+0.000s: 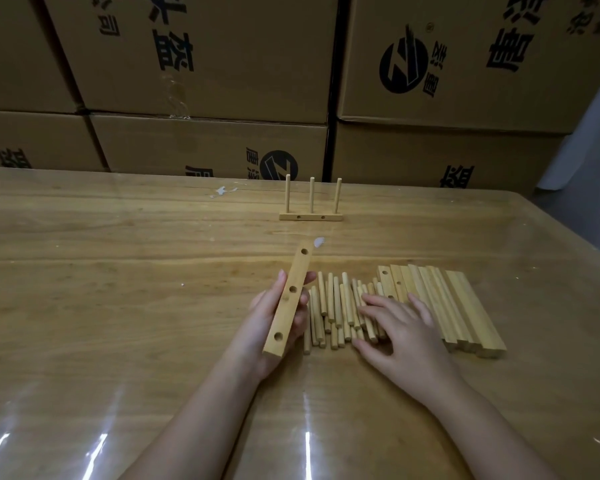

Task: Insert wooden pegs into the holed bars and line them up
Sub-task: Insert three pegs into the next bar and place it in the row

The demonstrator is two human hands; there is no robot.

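One bar of many is pegged, so most of the work looks to lie ahead. Cardboard boxes (205, 64) wall the far edge of the desk (118, 306); its left half and near side offer room to move. The stack of holed bars (465, 306) lies right, with the loose pegs (333, 306) just beside it. The left hand (274, 327) holds the held bar (288, 303) tilted, fingers (303, 299) curled round it, its holes unfilled. The right hand (406, 334) lies flat on the pegs, fingers spread, gripping nothing. The finished bar (310, 216) stands far back, its three pegs upright.
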